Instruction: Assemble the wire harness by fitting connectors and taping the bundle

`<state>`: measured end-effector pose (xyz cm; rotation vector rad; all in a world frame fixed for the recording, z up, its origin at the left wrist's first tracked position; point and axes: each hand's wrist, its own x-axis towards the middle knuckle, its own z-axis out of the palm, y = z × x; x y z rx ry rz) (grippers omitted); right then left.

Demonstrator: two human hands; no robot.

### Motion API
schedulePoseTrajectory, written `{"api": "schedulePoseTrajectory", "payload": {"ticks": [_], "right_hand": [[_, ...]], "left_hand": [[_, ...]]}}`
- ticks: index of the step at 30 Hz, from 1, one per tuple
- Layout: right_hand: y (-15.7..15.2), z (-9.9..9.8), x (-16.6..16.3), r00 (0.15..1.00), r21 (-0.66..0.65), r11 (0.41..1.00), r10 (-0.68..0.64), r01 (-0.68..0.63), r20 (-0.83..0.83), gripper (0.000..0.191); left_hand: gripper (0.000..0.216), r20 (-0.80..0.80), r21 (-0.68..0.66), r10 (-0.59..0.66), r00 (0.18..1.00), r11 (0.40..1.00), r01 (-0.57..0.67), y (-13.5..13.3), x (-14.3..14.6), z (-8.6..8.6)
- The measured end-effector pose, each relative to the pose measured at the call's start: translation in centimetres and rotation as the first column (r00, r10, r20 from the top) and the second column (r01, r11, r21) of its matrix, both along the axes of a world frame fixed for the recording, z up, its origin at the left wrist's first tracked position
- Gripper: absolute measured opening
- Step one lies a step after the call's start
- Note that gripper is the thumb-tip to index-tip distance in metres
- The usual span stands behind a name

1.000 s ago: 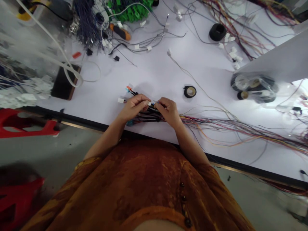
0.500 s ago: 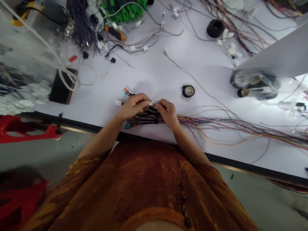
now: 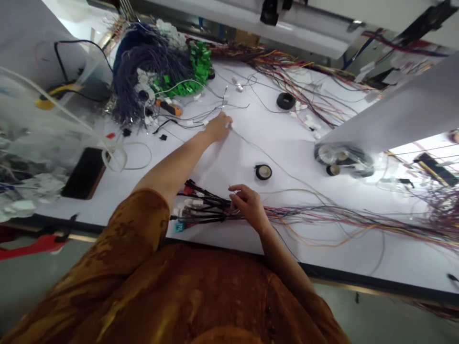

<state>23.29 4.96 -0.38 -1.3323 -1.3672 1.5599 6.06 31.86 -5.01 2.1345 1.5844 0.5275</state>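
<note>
My left hand (image 3: 218, 128) is stretched far out over the white table (image 3: 222, 157), fingers closed on a small white connector (image 3: 229, 125) at the end of a thin pale wire (image 3: 272, 162). My right hand (image 3: 248, 206) stays near the table's front edge, pinching the wire harness (image 3: 206, 210), a bundle of black-sleeved leads with white, red and teal plugs at its left end. Many coloured wires (image 3: 358, 222) run off from it to the right.
A small tape roll (image 3: 263, 171) lies behind my right hand, a black roll (image 3: 286, 101) farther back. Blue-grey cable bundles (image 3: 143, 67) and green connectors (image 3: 193, 71) pile at the back left. A dark block (image 3: 83, 173) sits at the left, bagged tape rolls (image 3: 344, 160) at the right.
My left hand has left the harness and reached forward across the table to the white connector on the loose wire. My right hand stays on the harness. The view has tilted up.
</note>
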Motion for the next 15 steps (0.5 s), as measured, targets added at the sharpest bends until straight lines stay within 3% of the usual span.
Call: {"api": "schedulePoseTrajectory", "payload": {"ticks": [3,5,7,9,12,15], "right_hand": [[-0.3,0.5,0.4,0.996,-0.116,0.993,-0.011,0.0,-0.088,0.028],[-0.4,0.6,0.3,0.993,-0.092,0.995,-0.039,0.029,-0.111,0.024],[-0.5,0.5,0.2,0.996,0.055,0.995,-0.075,0.078,-0.056,0.018],[-0.6,0.4,-0.1,0.993,0.239,0.967,-0.106,0.092,0.046,0.016],[-0.6,0.3,-0.7,0.979,0.462,0.886,-0.132,0.047,0.154,0.016],[-0.2,0.1,-1.4,0.96,0.659,0.753,-0.186,0.001,0.21,0.017]], "left_hand": [[0.014,-0.009,-0.01,0.002,1.0,1.0,-0.003,-0.3,-0.2,0.0],[0.009,0.082,-0.026,0.005,0.997,1.0,-0.003,-2.2,-1.0,0.5],[0.009,0.313,-0.069,0.008,0.95,0.997,0.015,-5.5,-2.1,1.4],[0.011,0.539,-0.11,0.035,0.841,0.993,0.029,-9.8,-3.3,2.3],[0.02,0.678,-0.194,0.095,0.729,0.979,0.054,-17.2,-4.8,3.6],[0.023,0.736,-0.316,0.198,0.648,0.946,0.071,-23.4,-5.8,4.0]]}}
